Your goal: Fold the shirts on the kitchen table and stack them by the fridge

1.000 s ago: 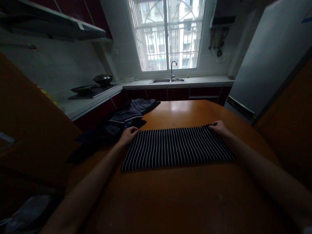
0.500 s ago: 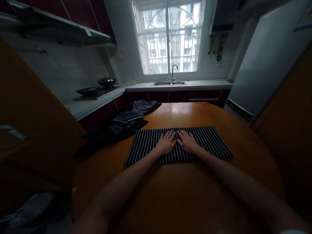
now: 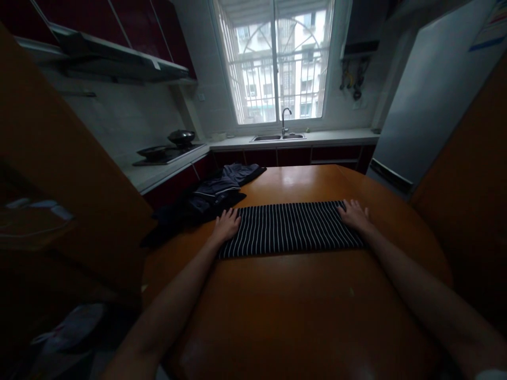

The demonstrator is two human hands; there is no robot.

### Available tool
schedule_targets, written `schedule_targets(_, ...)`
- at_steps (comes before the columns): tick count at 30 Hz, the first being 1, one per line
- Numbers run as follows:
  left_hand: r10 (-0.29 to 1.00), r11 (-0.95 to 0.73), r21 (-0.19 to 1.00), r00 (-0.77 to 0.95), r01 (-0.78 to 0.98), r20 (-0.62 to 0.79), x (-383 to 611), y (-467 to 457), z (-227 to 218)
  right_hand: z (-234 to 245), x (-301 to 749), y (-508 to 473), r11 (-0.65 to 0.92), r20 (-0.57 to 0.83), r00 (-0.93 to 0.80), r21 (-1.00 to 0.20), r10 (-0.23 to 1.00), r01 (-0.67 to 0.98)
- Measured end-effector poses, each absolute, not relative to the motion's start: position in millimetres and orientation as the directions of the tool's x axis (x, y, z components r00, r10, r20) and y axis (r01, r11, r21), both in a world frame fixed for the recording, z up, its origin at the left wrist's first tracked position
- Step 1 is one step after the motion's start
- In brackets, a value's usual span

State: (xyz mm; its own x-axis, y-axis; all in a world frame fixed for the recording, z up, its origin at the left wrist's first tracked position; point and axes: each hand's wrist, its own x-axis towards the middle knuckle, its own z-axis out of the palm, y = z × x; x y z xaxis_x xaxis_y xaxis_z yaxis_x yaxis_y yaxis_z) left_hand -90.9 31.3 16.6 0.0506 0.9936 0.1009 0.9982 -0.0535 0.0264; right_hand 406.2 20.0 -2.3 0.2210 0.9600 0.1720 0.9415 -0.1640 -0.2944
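A folded dark cloth with thin white stripes (image 3: 291,228) lies flat across the orange wooden table (image 3: 301,311). My left hand (image 3: 226,224) rests palm down on the cloth's left end, fingers stretched out. My right hand (image 3: 354,214) lies flat on the right end, fingers spread. Neither hand holds anything.
A heap of dark clothes (image 3: 206,199) sits at the table's far left edge and hangs over it. Behind are a counter with a sink and tap (image 3: 282,135), a stove with pans (image 3: 168,148), a window, and a grey fridge (image 3: 431,100) at the right.
Both hands slid apart from the cloth's middle to its two ends, staying flat. A second ago they were pinching its far corners.
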Motion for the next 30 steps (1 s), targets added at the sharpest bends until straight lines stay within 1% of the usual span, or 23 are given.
schedule_targets(2, 0.970, -0.120, -0.003, 0.118, 0.993, 0.212, -70, 22, 25, 6, 388, 13, -0.154, 0.255, 0.231, -0.287, 0.939, 0.945)
schedule_targets(3, 0.948, -0.184, -0.010, 0.180, 0.983, 0.261, -55, 15, 27, 9, 373, 8, -0.126, 0.298, 0.209, -0.276, 0.932, 0.953)
schedule_targets(5, 0.895, -0.352, 0.010, 0.333, 0.936, 0.296, -20, -3, 29, 9, 335, -3, -0.005, 0.349, 0.093, -0.245, 0.932, 0.969)
schedule_targets(6, 0.869, -0.437, 0.031, 0.413, 0.899, 0.272, -5, -13, 27, 7, 314, -9, 0.085, 0.349, 0.000, -0.228, 0.937, 0.970)
schedule_targets(8, 0.827, -0.547, 0.064, 0.527, 0.835, 0.194, 19, -30, 20, -1, 279, -22, 0.332, 0.295, -0.260, -0.227, 0.919, 0.916)
schedule_targets(10, 0.817, -0.576, 0.088, 0.567, 0.813, 0.108, 28, -40, 12, -7, 258, -31, 0.439, 0.224, -0.390, -0.243, 0.893, 0.865)
schedule_targets(11, 0.821, -0.571, 0.095, 0.566, 0.815, 0.075, 27, -41, 9, -10, 254, -33, 0.443, 0.189, -0.405, -0.252, 0.894, 0.860)
schedule_targets(13, 0.834, -0.550, 0.111, 0.550, 0.827, 0.035, 21, -39, 6, -11, 257, -33, 0.399, 0.127, -0.378, -0.264, 0.917, 0.878)
schedule_targets(16, 0.849, -0.525, 0.134, 0.529, 0.841, 0.011, 8, -31, 7, -10, 280, -24, 0.312, 0.061, -0.307, -0.266, 0.950, 0.912)
schedule_targets(19, 0.875, -0.479, 0.142, 0.485, 0.866, -0.010, -5, -20, 9, -11, 313, -10, 0.176, 0.029, -0.174, -0.243, 0.984, 0.954)
schedule_targets(22, 0.912, -0.406, 0.124, 0.411, 0.905, -0.016, -29, -5, 12, -14, 351, 6, 0.015, 0.036, -0.008, -0.211, 0.999, 0.977)
schedule_targets(24, 0.946, -0.322, 0.097, 0.324, 0.942, -0.006, -53, 8, 13, -17, 374, 14, -0.069, 0.042, 0.080, -0.229, 0.996, 0.971)
schedule_targets(27, 0.983, -0.182, 0.071, 0.181, 0.981, 0.015, -89, 25, 14, -17, 399, 20, -0.146, 0.066, 0.173, -0.303, 0.983, 0.942)
schedule_targets(30, 0.990, -0.136, 0.072, 0.134, 0.988, 0.035, -108, 32, 15, -15, 408, 19, -0.180, 0.108, 0.227, -0.334, 0.968, 0.925)
